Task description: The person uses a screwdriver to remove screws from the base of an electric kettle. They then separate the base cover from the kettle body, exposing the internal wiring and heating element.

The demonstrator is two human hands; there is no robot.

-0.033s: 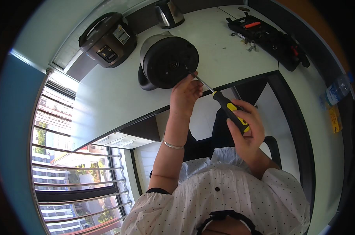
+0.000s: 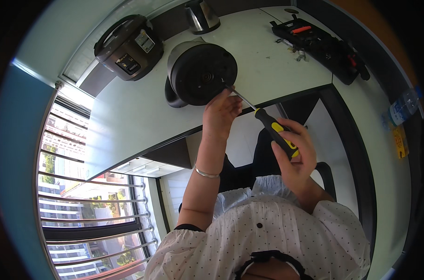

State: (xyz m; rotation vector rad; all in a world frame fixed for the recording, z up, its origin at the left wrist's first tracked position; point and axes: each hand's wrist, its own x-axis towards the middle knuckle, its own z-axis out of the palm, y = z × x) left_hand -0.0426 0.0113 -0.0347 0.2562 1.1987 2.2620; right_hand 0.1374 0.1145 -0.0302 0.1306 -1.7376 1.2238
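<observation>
An electric kettle (image 2: 207,74) lies on its side on the desk, its round black underside turned toward me and its handle (image 2: 173,95) down at the left. My right hand (image 2: 298,156) is closed round the black and yellow grip of a screwdriver (image 2: 267,120). The shaft slants up to the left, with its tip at the right part of the underside. Close to that tip, the fingertips of my left hand (image 2: 221,109) pinch the shaft by the kettle's lower rim; its other fingers are curled. The screw under the tip is too small to make out.
A rice cooker (image 2: 130,49) and a steel kettle (image 2: 201,17) stand at the back of the desk (image 2: 128,116). An open black tool case (image 2: 321,49) with small loose parts beside it lies at the back right. Far right are a plastic bottle (image 2: 405,107) and a yellow packet (image 2: 400,142).
</observation>
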